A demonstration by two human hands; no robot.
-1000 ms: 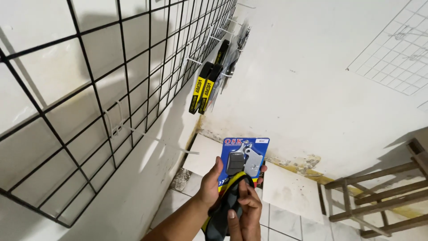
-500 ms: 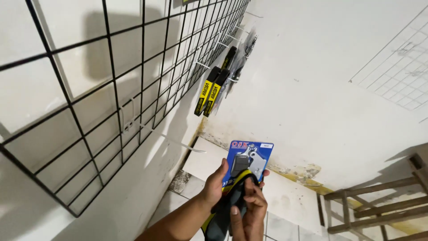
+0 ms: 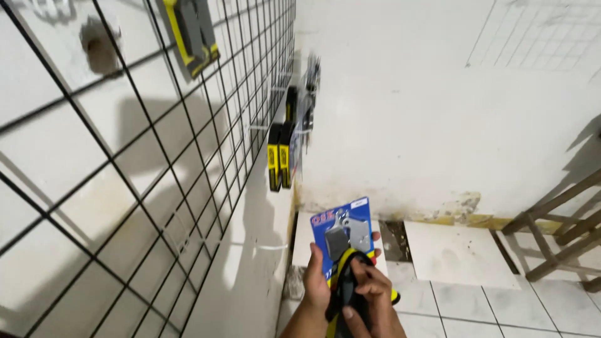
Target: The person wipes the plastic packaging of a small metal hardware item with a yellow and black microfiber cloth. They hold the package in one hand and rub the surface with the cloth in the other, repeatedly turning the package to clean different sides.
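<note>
At the bottom centre my left hand [image 3: 315, 289] holds a blue blister card [image 3: 346, 233] with grey metal parts sealed on it. My right hand [image 3: 373, 299] is closed around a black and yellow packaged item [image 3: 343, 286] pressed against the front of that card. Both hands are close together, in front of the white wall. A black wire grid panel [image 3: 206, 119] runs along the wall on my left, a little beyond the hands.
Yellow and black packages [image 3: 279, 163] hang from hooks on the grid further along, and another [image 3: 189, 32] hangs near the top. White hooks [image 3: 263, 247] stick out of the grid. A wooden frame [image 3: 554, 231] stands at right on the tiled floor [image 3: 463, 300].
The view has swung left and closer to the grid, so the hanging packages now appear nearer. My hands keep the same hold on the blue card and the black and yellow package.
</note>
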